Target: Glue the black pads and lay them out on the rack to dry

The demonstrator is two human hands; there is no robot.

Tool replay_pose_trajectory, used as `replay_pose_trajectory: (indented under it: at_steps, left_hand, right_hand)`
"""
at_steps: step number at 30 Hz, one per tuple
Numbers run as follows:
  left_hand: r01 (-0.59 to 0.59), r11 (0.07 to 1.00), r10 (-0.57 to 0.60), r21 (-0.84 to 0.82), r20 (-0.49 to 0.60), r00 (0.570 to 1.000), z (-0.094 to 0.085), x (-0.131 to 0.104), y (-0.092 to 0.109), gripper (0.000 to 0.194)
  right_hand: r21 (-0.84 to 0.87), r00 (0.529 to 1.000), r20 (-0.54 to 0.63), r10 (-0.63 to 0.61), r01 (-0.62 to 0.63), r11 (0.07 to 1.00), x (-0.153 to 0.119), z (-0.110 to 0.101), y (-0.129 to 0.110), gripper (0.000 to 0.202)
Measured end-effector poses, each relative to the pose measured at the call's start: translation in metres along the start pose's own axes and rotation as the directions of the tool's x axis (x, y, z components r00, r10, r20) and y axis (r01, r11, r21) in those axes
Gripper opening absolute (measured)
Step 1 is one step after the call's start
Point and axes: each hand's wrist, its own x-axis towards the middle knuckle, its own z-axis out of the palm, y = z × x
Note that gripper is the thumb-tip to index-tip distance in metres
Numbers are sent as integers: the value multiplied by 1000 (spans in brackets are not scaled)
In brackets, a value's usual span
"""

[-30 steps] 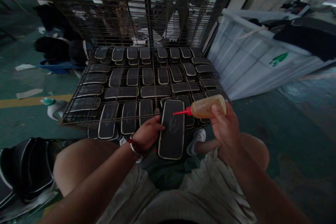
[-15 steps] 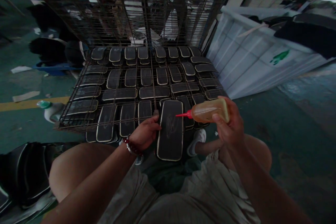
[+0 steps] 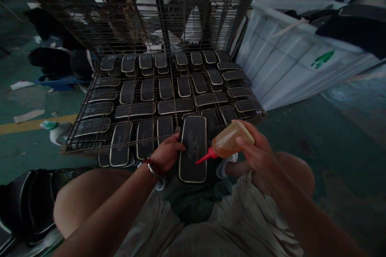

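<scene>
- Black pad [image 3: 193, 140] is lying face up before the wire rack [image 3: 64, 149], above the gap between your knees; faint swirl marks are showing on it.
- Your left hand [image 3: 165, 152] is pinching the pad's left edge, thumb on top, other fingers partly hiding.
- Your right hand [image 3: 256, 146] is gripping the bottle [image 3: 230, 140], amber liquid inside, tilting it down-left.
- Change: the red nozzle [image 3: 209, 154] is now aiming at the pad's lower half, not the upper as half a second ago; work is apparently shifting toward the near end. Can't tell if the tip is touching.
- Surface: other pads [image 3: 121, 142], pale-rimmed, are filling the rack in rows.
- Room: white bin [image 3: 271, 48] is standing right, dark pieces poking out; green floor [image 3: 292, 128] is running around; white jug [image 3: 57, 133] is sitting left, beside the rack.
</scene>
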Motion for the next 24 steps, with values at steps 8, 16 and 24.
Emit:
replay_pose_trajectory:
  at_steps: [8,16,24]
  left_hand:
    - [18,995,-29,103,102,994,5,21,9,45]
    - [38,928,-51,372,23,998,21,98,36,49]
    - [-92,674,44,733,85,995,112,281,86,60]
  right_hand:
    - [785,883,-216,417,-97,612,75,-26,-31,29]
    - [797,836,-520,172,403,450,132,-125,-77,35]
    - [765,734,-611,296,452,458,150,-187,-45,30]
